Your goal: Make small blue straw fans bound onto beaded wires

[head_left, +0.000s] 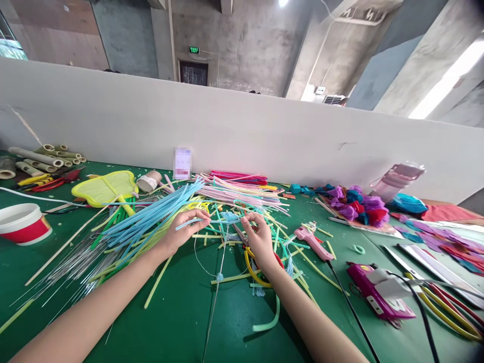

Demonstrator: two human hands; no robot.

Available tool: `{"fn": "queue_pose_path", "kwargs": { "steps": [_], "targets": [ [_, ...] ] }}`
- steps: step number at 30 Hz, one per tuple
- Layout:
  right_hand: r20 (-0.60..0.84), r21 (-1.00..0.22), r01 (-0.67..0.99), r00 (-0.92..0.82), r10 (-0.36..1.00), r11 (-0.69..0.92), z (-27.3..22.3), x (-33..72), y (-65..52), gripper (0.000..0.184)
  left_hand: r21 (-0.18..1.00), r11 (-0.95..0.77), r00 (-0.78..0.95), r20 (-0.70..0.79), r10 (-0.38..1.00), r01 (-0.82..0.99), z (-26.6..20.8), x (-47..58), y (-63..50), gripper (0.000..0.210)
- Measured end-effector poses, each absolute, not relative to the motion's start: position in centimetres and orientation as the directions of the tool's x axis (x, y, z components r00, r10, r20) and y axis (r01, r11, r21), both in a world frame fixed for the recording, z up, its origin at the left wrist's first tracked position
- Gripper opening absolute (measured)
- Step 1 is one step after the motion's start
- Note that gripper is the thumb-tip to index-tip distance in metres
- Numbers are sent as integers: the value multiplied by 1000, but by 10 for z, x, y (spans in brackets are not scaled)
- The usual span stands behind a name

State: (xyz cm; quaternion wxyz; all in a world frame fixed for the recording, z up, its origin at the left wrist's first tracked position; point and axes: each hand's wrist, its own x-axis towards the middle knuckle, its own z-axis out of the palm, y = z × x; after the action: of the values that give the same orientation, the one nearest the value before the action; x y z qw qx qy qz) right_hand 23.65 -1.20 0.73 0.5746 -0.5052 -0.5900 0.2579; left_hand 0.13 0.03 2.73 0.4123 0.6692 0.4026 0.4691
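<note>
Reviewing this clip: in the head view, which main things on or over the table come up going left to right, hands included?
Paper cup → yellow butterfly-shaped paddle → left hand → right hand → pink glue gun → magenta power strip

Head cam looks fwd/down over green table (159,322) up close, w/ white partition (264,136) farther off.

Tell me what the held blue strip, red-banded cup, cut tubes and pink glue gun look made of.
Blue strip: perhaps fuzzy chenille, judging by its soft, matt look; too small to be sure.
Red-banded cup: probably paper, smooth, with a thick white rim.
Cut tubes: likely bamboo, matt, with hollow, pale ends.
Pink glue gun: seemingly plastic, with a smooth, evenly coloured casing.
</note>
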Motion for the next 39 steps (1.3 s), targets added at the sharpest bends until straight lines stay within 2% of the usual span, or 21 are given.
{"fn": "queue_pose_path", "kwargs": {
  "steps": [16,19,22,26,28,32,36,39],
  "targets": [
    [370,-928,46,240,897,371,15,232,-12,20,961,-276,218,267,939,14,32,2,0,25],
    [391,-920,95,170,905,380,20,233,-15,22,960,-279,255,267,929,11,35,-3,1,22],
    [331,-942,73,75,940,326,25,232,-21,28,960,-281,341,266,901,-6,37,-9,1,19],
    [258,-966,28,2,966,258,27,225,-27,31,969,-242,469,231,852,-38,36,-8,0,43],
    [280,-958,52,-30,960,281,27,223,-30,30,959,-276,482,215,849,60,36,-3,-2,47],
    [346,-913,161,-183,920,375,27,224,-33,22,895,-370,467,223,855,249,38,3,-6,35],
    [425,-720,419,-364,829,553,30,229,-38,22,873,-408,495,238,835,267,40,3,-8,33],
    [433,-599,549,-391,812,583,34,231,-41,19,855,-428,491,250,835,292,36,3,-9,23]
  ]
}}
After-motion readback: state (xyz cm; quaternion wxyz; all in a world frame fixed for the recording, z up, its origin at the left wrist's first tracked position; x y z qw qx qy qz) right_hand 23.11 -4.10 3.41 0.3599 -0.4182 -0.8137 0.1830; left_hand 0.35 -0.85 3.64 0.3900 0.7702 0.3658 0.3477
